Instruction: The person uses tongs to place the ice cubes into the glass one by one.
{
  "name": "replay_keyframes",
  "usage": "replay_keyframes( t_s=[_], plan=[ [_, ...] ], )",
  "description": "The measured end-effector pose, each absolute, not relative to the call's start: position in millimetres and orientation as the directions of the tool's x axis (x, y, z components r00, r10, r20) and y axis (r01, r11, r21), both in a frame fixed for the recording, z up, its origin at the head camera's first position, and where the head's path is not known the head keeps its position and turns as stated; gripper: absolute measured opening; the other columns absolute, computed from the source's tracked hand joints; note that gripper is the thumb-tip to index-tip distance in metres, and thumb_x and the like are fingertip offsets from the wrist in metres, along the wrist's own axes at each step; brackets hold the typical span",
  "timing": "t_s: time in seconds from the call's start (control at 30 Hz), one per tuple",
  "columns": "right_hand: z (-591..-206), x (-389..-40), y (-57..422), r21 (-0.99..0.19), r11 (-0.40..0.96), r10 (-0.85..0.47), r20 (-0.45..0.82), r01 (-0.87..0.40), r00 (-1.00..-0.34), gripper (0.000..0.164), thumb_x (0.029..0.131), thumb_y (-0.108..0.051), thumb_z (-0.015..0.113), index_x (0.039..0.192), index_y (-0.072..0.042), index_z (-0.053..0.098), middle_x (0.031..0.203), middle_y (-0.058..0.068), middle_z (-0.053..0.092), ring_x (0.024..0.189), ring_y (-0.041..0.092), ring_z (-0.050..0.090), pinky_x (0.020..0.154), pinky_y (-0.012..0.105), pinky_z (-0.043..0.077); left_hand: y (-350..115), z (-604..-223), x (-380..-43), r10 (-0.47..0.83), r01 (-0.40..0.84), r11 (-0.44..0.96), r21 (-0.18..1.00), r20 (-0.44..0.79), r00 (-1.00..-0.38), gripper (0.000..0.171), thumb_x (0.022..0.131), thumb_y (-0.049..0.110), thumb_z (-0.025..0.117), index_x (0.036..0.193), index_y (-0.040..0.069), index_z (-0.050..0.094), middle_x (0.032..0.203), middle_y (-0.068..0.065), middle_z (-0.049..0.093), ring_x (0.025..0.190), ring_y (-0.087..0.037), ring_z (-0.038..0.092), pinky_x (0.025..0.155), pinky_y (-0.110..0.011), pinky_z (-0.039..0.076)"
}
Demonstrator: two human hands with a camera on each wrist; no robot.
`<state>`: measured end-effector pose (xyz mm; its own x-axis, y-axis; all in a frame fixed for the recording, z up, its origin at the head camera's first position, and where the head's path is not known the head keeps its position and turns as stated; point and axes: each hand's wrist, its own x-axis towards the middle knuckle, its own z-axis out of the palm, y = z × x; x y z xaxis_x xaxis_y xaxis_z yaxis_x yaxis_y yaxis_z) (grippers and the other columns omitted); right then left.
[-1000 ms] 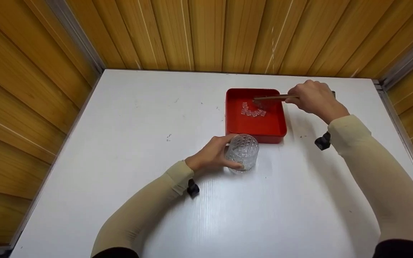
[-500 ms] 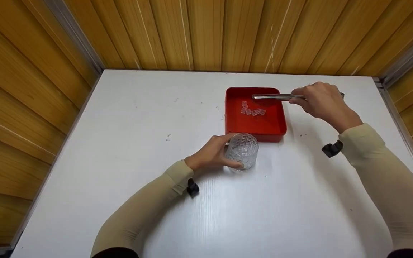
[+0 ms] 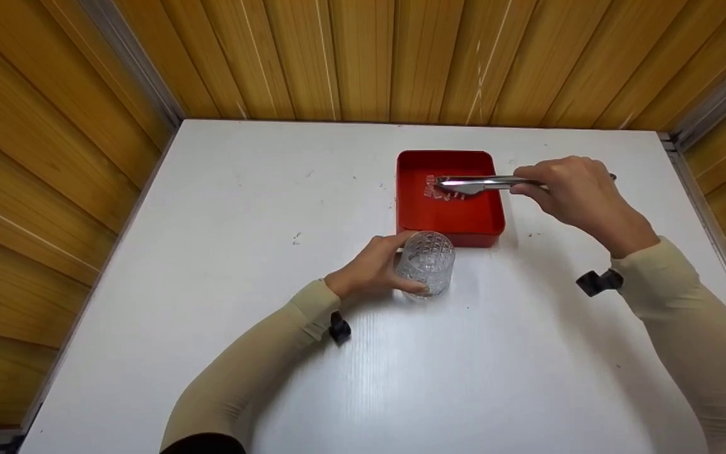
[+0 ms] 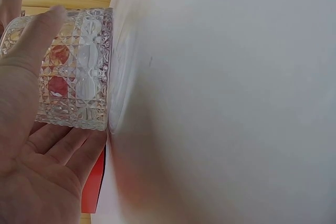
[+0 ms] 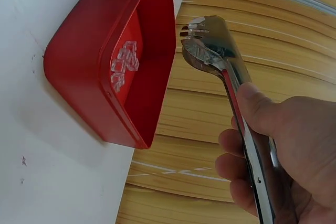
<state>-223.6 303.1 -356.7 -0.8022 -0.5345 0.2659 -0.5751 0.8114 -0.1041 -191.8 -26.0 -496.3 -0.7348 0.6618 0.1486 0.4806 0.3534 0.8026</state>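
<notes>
My left hand [image 3: 372,268] holds a clear cut-pattern drinking glass [image 3: 427,263] upright on the white table, thumb on the near side. In the left wrist view the glass [image 4: 79,72] sits between thumb and fingers. My right hand [image 3: 574,189] grips metal tongs [image 3: 495,181] level above the red tray [image 3: 451,236]. Several clear cubes [image 3: 431,189] lie in the tray, partly covered by the tongs' tips in the head view. In the right wrist view the tongs [image 5: 239,82] are raised off the tray, tips close together; whether a cube is between them I cannot tell.
The white table [image 3: 262,202] runs back to a wood-patterned panel wall [image 3: 363,63]. More panels stand at both sides. The glass is close in front of the tray's near wall.
My right hand has drawn back to the right and nearer, raising the tongs, which have turned to show their shiny side. The left hand and the glass stay put.
</notes>
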Motion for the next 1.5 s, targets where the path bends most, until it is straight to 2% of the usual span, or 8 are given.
replay_keyframes(
  t_s=[0.33, 0.6, 1.13, 1.2, 1.37, 1.43, 1.5],
  plan=[
    [-357, -211, 298, -0.076, 0.763, -0.593, 0.314, -0.642, -0.741, 0.014, 0.087, -0.014, 0.083, 0.1, -0.014, 0.076, 0.068, -0.004, 0.064, 0.054, 0.012, 0.045, 0.046, 0.028, 0.034, -28, -496, -190, 0.662, 0.504, 0.368, 0.782, 0.16, -0.732, 0.086, 0.074, 0.04, 0.093, 0.145, 0.013, 0.054, 0.129, 0.0, 0.068, 0.113, -0.01, 0.063, 0.098, -0.021, 0.05],
    [-357, -202, 299, -0.067, 0.736, -0.617, 0.342, -0.673, -0.709, 0.016, 0.086, -0.012, 0.084, 0.099, -0.013, 0.075, 0.067, -0.004, 0.061, 0.053, 0.011, 0.043, 0.045, 0.027, 0.034, -28, -497, -188, 0.668, 0.494, 0.36, 0.792, 0.151, -0.729, 0.086, 0.076, 0.041, 0.092, 0.147, 0.014, 0.053, 0.128, 0.002, 0.067, 0.112, -0.008, 0.062, 0.097, -0.02, 0.051],
    [-355, -179, 298, -0.08, 0.675, -0.665, 0.365, -0.734, -0.652, 0.025, 0.081, -0.013, 0.088, 0.104, -0.013, 0.078, 0.069, -0.005, 0.064, 0.053, 0.006, 0.043, 0.046, 0.025, 0.036, -28, -496, -187, 0.66, 0.481, 0.367, 0.796, 0.14, -0.738, 0.088, 0.075, 0.043, 0.092, 0.148, 0.015, 0.051, 0.132, 0.003, 0.066, 0.116, -0.007, 0.06, 0.102, -0.022, 0.048],
    [-356, -176, 297, -0.071, 0.659, -0.678, 0.374, -0.749, -0.632, 0.025, 0.081, -0.014, 0.087, 0.104, -0.014, 0.077, 0.069, -0.006, 0.063, 0.052, 0.005, 0.042, 0.045, 0.024, 0.035, -28, -496, -187, 0.661, 0.483, 0.362, 0.797, 0.146, -0.736, 0.088, 0.075, 0.04, 0.092, 0.148, 0.013, 0.052, 0.132, 0.001, 0.067, 0.116, -0.008, 0.061, 0.102, -0.022, 0.048],
    [-360, -172, 294, -0.073, 0.631, -0.696, 0.386, -0.772, -0.605, 0.015, 0.092, -0.026, 0.079, 0.103, -0.016, 0.077, 0.068, -0.007, 0.061, 0.053, 0.003, 0.041, 0.046, 0.023, 0.035, -29, -496, -186, 0.66, 0.489, 0.354, 0.797, 0.157, -0.735, 0.086, 0.075, 0.038, 0.093, 0.146, 0.011, 0.053, 0.13, -0.001, 0.068, 0.114, -0.009, 0.063, 0.1, -0.022, 0.049],
    [-361, -170, 293, -0.083, 0.629, -0.697, 0.38, -0.773, -0.608, 0.016, 0.091, -0.025, 0.079, 0.105, -0.016, 0.077, 0.069, -0.007, 0.063, 0.053, 0.003, 0.042, 0.046, 0.023, 0.037, -29, -497, -186, 0.663, 0.492, 0.346, 0.799, 0.163, -0.731, 0.085, 0.075, 0.038, 0.093, 0.145, 0.012, 0.054, 0.129, 0.0, 0.069, 0.114, -0.009, 0.064, 0.099, -0.022, 0.05],
    [-361, -168, 292, -0.092, 0.631, -0.696, 0.373, -0.77, -0.614, 0.02, 0.087, -0.02, 0.084, 0.106, -0.016, 0.078, 0.07, -0.006, 0.064, 0.053, 0.003, 0.043, 0.046, 0.023, 0.038, -29, -497, -187, 0.666, 0.494, 0.337, 0.802, 0.168, -0.727, 0.084, 0.075, 0.038, 0.093, 0.145, 0.013, 0.054, 0.128, 0.001, 0.069, 0.114, -0.008, 0.063, 0.1, -0.022, 0.049]
  ],
)
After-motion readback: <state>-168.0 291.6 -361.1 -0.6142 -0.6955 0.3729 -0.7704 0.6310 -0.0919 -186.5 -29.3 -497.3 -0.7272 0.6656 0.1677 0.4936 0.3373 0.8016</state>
